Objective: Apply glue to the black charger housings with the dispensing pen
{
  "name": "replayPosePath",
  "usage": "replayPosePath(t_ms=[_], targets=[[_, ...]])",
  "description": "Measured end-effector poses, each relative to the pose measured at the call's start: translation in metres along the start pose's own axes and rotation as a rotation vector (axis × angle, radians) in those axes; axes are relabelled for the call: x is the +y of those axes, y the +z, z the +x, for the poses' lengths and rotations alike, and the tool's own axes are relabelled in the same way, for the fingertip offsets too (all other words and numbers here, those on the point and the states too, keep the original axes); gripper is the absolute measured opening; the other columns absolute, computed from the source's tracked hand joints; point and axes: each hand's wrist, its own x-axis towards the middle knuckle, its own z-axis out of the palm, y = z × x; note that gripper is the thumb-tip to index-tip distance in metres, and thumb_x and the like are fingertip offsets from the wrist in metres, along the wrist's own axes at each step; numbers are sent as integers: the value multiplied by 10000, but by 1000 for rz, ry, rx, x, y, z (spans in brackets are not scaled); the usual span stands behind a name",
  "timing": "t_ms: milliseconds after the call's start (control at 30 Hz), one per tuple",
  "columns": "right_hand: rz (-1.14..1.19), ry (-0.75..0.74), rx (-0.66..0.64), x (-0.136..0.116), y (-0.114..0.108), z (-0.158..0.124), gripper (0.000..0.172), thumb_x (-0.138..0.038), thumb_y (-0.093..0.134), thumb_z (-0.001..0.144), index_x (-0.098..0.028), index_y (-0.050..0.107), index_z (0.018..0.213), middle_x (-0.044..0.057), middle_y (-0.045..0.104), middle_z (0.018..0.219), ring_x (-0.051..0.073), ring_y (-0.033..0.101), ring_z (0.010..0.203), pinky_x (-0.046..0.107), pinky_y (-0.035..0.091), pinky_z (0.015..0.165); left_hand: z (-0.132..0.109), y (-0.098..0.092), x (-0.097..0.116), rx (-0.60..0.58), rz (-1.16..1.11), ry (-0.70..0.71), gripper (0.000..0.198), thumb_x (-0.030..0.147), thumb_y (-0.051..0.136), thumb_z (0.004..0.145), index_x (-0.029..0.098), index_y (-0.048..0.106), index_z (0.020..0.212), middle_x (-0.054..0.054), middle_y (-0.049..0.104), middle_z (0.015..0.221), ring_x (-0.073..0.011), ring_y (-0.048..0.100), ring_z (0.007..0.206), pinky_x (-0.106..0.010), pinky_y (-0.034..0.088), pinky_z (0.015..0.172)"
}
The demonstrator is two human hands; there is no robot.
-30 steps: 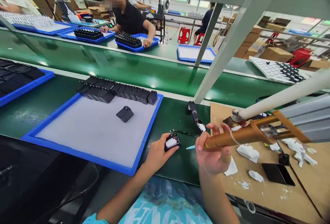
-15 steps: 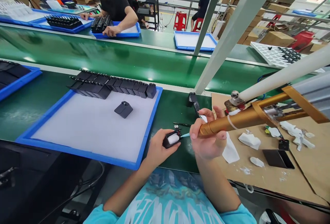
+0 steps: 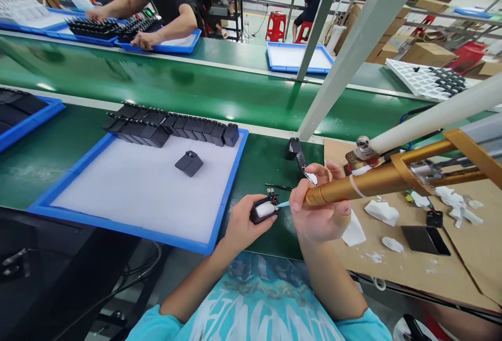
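**Black housing in the left hand, pale blue nozzle at its right end**

At the left edge of the green counter, a small part of a blue-rimmed tray shows, loaded with dark pieces. Next comes a wide tray with a pale liner; black cases line its far edge as far as the far right corner, and a single case sits apart in front of them.

Just beyond this tray's right edge, towards the counter's near edge, the left hand pinches the black housing between thumb and fingers. The housing lies open side up, a smooth, rounded white insert filling much of it, with small wires and metal tabs at the far right end. The nozzle's tip meets that end in this view; actual contact is hard to tell.

A thin dark rod lies behind, partly covered by the right hand, whose fingers wrap the front of a gold dispenser. The hand also masks part of an opened black unit near the counter's far edge. Further right, the dispenser's barrel slants over cardboard, blocking some of it; white scraps and a black box lie there.
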Motion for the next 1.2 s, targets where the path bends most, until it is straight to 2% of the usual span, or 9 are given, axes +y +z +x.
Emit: replayPosePath(t_ms=[67, 267, 467, 567, 767, 900, 1000, 1200], targets=[[15, 3, -1, 0, 1, 0, 423, -527, 566, 809, -292, 595, 1159, 15, 596, 1030, 60, 522, 388, 249, 306, 294, 0, 1, 0, -6, 6, -5, 343, 261, 716, 758, 207, 586, 1071, -37, 702, 964, -181, 667, 824, -290, 519, 724], [29, 10, 4, 1, 5, 0, 423, -522, 586, 797, -291, 595, 1151, 12, 609, 1014, 70, 533, 388, 246, 297, 299, 0, 2, 1, -36, 25, -44, 339, 224, 650, 789, 198, 579, 1119, -35, 686, 949, -149, 629, 718, -251, 497, 610], [20, -1, -1, 2, 16, -1, 410, -516, 575, 808, -303, 589, 1157, 5, 605, 999, 64, 529, 379, 247, 326, 292, -1, 4, 5, -78, 38, -32, 350, 261, 670, 800, 213, 580, 1134, -42, 694, 984, -177, 658, 806, -279, 517, 678], [32, 12, -21, 2, 19, -3, 417, -521, 567, 820, -302, 575, 1175, 8, 594, 1008, 64, 533, 389, 249, 344, 281, -1, 7, 9, -61, -1, -9, 364, 253, 682, 783, 220, 574, 1129, -43, 702, 1018, -194, 674, 865, -305, 529, 737], [4, 23, -61, 0, 18, -6, 276, -536, 550, 830, -293, 550, 960, -11, 582, 996, 58, 520, 380, 246, 383, 303, 1, 9, 13, -28, -38, 64, 378, 239, 690, 767, 218, 558, 1120, -51, 708, 1056, -206, 688, 909, -320, 543, 768], [22, 38, -42, -1, 17, -5, 362, -563, 546, 811, -296, 572, 1054, -2, 577, 1004, 62, 522, 383, 250, 368, 301, 1, 8, 12, -37, -8, 85, 385, 242, 688, 772, 221, 553, 1132, -48, 712, 1052, -208, 692, 912, -323, 548, 774], [19, 59, -6, -2, 16, -4, 430, -603, 522, 791, -320, 579, 1111, -2, 579, 996, 67, 516, 381, 254, 359, 308, 0, 6, 11, -72, 55, 74, 381, 267, 674, 796, 220, 549, 1152, -55, 712, 1057, -217, 692, 928, -338, 549, 793], [-20, 52, 66, -3, 5, -2, 432, -603, 502, 795, -316, 605, 1102, 2, 575, 982, 68, 501, 382, 255, 326, 340, 0, -1, 2, -209, 204, -9, 362, 251, 645, 825, 211, 554, 1173, -80, 690, 1103, -251, 666, 1006, -401, 544, 856]])
